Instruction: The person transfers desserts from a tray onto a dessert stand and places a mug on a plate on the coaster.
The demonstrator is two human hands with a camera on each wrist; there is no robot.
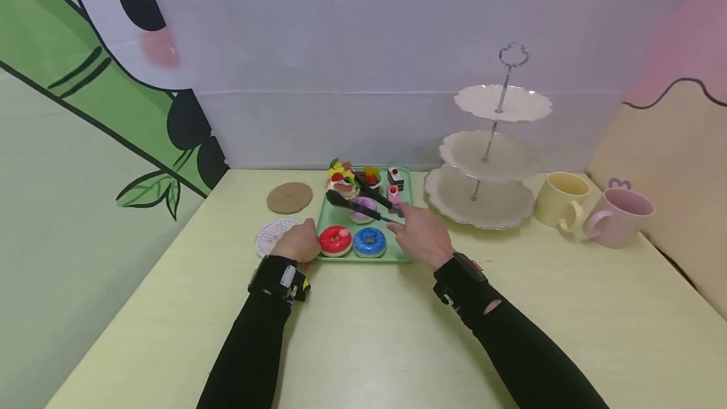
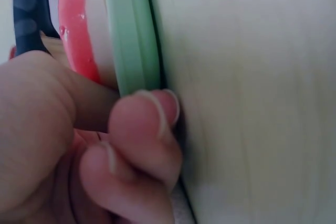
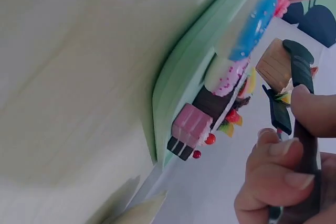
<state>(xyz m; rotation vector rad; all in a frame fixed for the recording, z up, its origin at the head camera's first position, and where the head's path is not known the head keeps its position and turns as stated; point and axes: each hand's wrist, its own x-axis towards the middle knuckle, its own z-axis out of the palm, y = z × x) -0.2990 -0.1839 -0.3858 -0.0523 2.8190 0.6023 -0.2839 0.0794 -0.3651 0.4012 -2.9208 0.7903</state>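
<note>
While gripping the rim of a green tray near the front left corner with curled fingers of the left hand, works a pair of black-tipped tongs with the right hand, fingers wrapped about the handles. Braces the tray from the near side, likely to prevent sliding while reaching across with the tongs. Points the tips toward the back left of the tray, set apart on either side of a brown cake piece, presumably to take hold by the sides and spare the top. Angles the tongs over a purple donut, probably to clear the red donut and the blue donut, resting side by side along the front.

Cannot tell from any view whether firmly clamped or merely bracketed between the tips, nor whether lifted clear of the tray. Hides part of the purple donut beneath the lower tong arm. Conceals the gripped stretch of rim behind fingertips in the left wrist view, with the red donut cut off at the top edge.
</note>
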